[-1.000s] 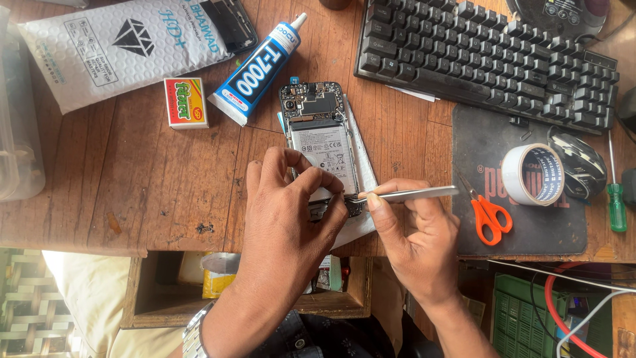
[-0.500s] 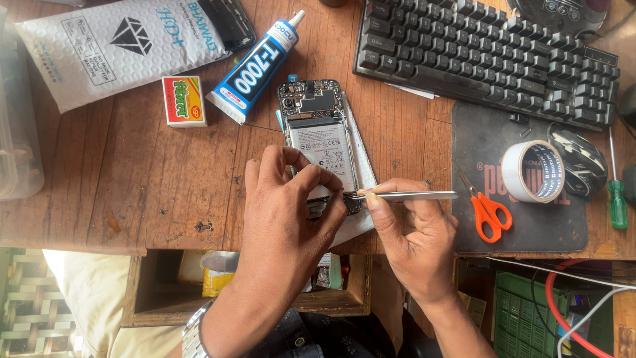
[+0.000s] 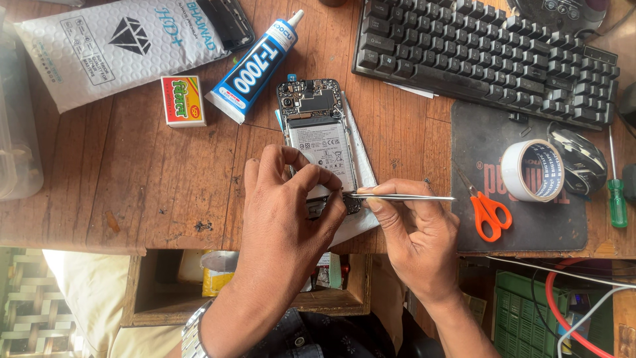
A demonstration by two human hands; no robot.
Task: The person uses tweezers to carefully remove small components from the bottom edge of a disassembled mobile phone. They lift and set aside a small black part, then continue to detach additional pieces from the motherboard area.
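The opened black smartphone with exposed white battery [image 3: 318, 142], below the blue glue tube [image 3: 255, 66], is pinned by the left hand [image 3: 285, 212] while slim metal tweezers [image 3: 401, 197], pinched in the right hand [image 3: 414, 232], are best kept shallow at its lower edge.

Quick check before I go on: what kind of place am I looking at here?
Most likely a small phone-repair bench. An opened phone with its battery and board exposed lies on a worn wooden table; the right hand holds metal tweezers to it, and a tube of adhesive and a green screwdriver lie nearby.
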